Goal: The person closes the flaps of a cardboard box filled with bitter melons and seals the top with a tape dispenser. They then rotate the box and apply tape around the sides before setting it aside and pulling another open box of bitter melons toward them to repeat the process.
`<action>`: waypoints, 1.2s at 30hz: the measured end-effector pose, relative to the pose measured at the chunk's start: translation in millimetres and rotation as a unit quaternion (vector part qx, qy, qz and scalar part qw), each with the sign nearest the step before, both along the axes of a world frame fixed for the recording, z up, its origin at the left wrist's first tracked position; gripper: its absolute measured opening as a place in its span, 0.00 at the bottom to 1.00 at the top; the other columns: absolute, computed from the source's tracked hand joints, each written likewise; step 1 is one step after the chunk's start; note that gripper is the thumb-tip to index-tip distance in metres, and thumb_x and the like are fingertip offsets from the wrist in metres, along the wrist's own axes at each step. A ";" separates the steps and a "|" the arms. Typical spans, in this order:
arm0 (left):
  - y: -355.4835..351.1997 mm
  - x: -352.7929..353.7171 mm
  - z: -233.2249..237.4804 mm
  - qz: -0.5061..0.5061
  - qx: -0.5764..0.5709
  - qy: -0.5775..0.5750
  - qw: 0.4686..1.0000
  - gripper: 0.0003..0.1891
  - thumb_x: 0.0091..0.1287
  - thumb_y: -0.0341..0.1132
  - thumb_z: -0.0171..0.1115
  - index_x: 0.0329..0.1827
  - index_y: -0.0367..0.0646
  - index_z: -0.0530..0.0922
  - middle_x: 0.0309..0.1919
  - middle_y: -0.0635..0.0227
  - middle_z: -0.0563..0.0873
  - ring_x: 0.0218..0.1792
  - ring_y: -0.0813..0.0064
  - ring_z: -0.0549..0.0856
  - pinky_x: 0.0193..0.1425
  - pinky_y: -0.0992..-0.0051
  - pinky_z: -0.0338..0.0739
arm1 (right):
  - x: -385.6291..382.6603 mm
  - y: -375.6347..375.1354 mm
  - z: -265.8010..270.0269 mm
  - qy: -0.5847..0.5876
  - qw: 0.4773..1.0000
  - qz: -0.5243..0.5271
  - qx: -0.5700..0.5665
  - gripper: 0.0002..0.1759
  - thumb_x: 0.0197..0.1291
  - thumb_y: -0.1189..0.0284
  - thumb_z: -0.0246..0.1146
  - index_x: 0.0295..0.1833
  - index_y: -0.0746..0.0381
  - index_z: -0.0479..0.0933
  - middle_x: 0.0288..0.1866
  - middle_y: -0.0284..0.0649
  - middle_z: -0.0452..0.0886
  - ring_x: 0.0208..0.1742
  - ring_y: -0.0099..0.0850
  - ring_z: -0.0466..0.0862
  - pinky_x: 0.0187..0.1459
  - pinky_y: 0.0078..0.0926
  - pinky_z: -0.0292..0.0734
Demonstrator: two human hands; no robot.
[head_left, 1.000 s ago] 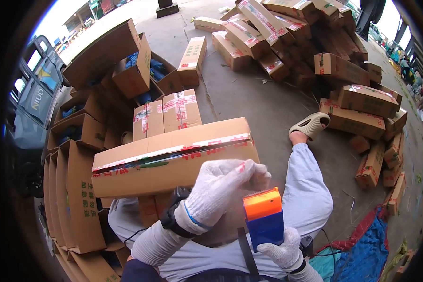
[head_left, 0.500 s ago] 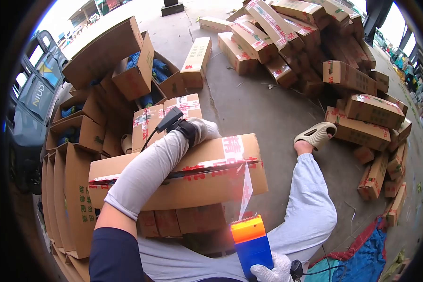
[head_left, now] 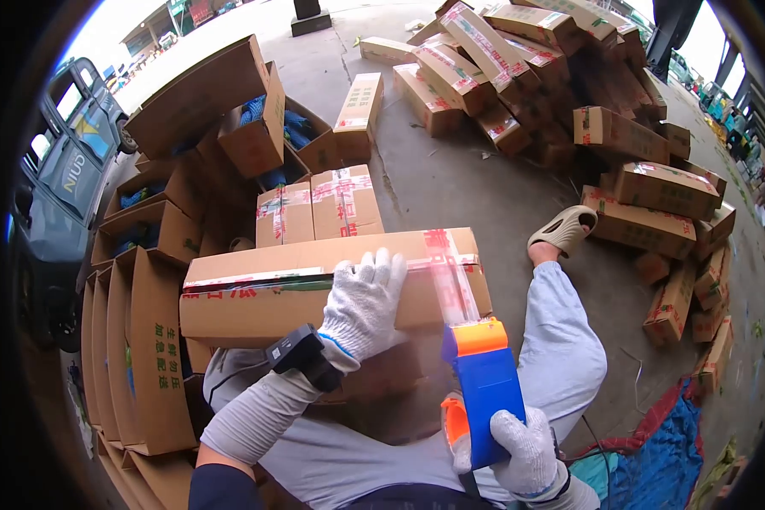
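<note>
In front of me lies a long cardboard box (head_left: 263, 319) with a lengthwise seam, red-printed tape along part of it. My left hand (head_left: 367, 297), in a white knit glove, rests on the box's top near the seam, fingers stretched out. A blue and orange tape dispenser (head_left: 489, 391) is gripped in my right hand (head_left: 523, 450), also gloved. From its orange head a strip of clear tape with red print (head_left: 452, 280) runs up over the box's right end. The dispenser's head is close to the box's near right edge.
Two taped cartons (head_left: 346, 204) stand behind the box. Open cartons (head_left: 255, 127) holding blue-wrapped contents are at left, beside a row of upright cartons (head_left: 157, 365). A large pile of closed boxes (head_left: 646, 187) is at right. A blue tarp (head_left: 659, 455) lies at lower right.
My left hand has come back from the far side to the top of the box. My right hand has raised the dispenser toward the box, and the tape now lies across its right end.
</note>
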State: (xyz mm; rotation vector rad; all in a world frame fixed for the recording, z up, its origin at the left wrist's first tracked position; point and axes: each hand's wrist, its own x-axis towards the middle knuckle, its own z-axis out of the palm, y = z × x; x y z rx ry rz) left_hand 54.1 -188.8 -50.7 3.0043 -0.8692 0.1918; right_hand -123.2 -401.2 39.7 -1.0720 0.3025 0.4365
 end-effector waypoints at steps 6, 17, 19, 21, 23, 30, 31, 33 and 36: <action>-7.9 5.3 1.4 0.021 0.004 0.002 1.000 0.58 0.44 0.69 0.75 0.72 0.37 0.67 0.64 0.52 0.73 0.65 0.57 0.73 0.65 0.55 0.64 | -17.5 -3.2 -84.1 0.000 0.991 0.057 -0.124 0.15 0.74 0.66 0.61 0.52 0.69 0.81 0.36 0.39 0.88 0.39 0.28 0.87 0.47 0.29 0.82; 13.8 100.3 23.7 -0.018 -0.059 0.079 0.995 0.34 0.70 0.58 0.61 0.67 0.37 0.76 0.58 0.46 0.80 0.60 0.47 0.79 0.64 0.56 0.74 | 123.3 -32.6 -314.5 0.018 0.987 0.152 -0.055 0.25 0.63 0.58 0.70 0.60 0.62 0.79 0.55 0.39 0.85 0.55 0.34 0.85 0.60 0.33 0.77; 12.2 129.4 13.3 0.088 -0.038 0.314 0.944 0.26 0.75 0.55 0.54 0.60 0.41 0.81 0.52 0.45 0.86 0.56 0.49 0.85 0.59 0.56 0.78 | 174.3 -36.6 -317.6 -0.007 0.983 0.169 -0.071 0.26 0.65 0.59 0.66 0.62 0.64 0.77 0.59 0.42 0.82 0.58 0.36 0.83 0.63 0.36 0.75; 17.6 136.2 19.6 0.072 -0.030 0.339 0.938 0.24 0.76 0.53 0.51 0.56 0.42 0.83 0.44 0.48 0.88 0.48 0.49 0.87 0.55 0.57 0.81 | 236.3 -39.9 -315.8 -0.037 0.978 0.190 -0.082 0.27 0.67 0.60 0.63 0.65 0.66 0.74 0.63 0.45 0.79 0.62 0.39 0.81 0.66 0.39 0.73; 20.3 137.9 18.4 0.062 -0.047 0.355 0.931 0.23 0.76 0.51 0.51 0.54 0.42 0.84 0.38 0.50 0.89 0.42 0.49 0.89 0.50 0.58 0.83 | 299.2 -41.5 -311.5 -0.052 0.974 0.212 -0.064 0.28 0.69 0.60 0.59 0.67 0.68 0.72 0.66 0.48 0.76 0.65 0.42 0.79 0.69 0.42 0.71; 27.7 152.0 7.2 0.077 -0.079 0.406 0.907 0.20 0.73 0.46 0.57 0.58 0.41 0.81 0.45 0.53 0.90 0.44 0.52 0.90 0.50 0.59 0.84 | 506.3 -16.8 -270.9 -0.042 0.937 0.276 0.209 0.32 0.76 0.62 0.46 0.76 0.74 0.64 0.79 0.58 0.66 0.76 0.51 0.72 0.78 0.52 0.63; 27.1 152.1 7.9 0.083 -0.088 0.404 0.907 0.21 0.73 0.46 0.57 0.61 0.41 0.80 0.45 0.54 0.90 0.44 0.52 0.90 0.50 0.59 0.84 | 525.2 -19.6 -226.4 -0.201 0.924 0.300 0.124 0.29 0.72 0.66 0.54 0.73 0.71 0.68 0.72 0.53 0.73 0.69 0.45 0.77 0.72 0.46 0.70; 25.7 156.5 15.2 0.127 -0.132 0.442 0.878 0.27 0.72 0.44 0.58 0.70 0.39 0.73 0.47 0.50 0.90 0.48 0.50 0.89 0.54 0.59 0.83 | 562.4 -23.7 -135.1 -0.492 0.831 0.239 -0.101 0.25 0.63 0.74 0.71 0.66 0.66 0.77 0.57 0.42 0.87 0.56 0.31 0.88 0.61 0.33 0.84; 19.1 148.2 -13.6 0.091 -0.363 0.301 0.877 0.30 0.73 0.45 0.53 0.75 0.37 0.68 0.44 0.42 0.88 0.47 0.44 0.88 0.54 0.55 0.82 | 519.1 -30.9 -79.9 -0.760 0.543 0.156 -0.320 0.26 0.63 0.70 0.72 0.65 0.63 0.78 0.58 0.42 0.87 0.56 0.33 0.87 0.60 0.33 0.83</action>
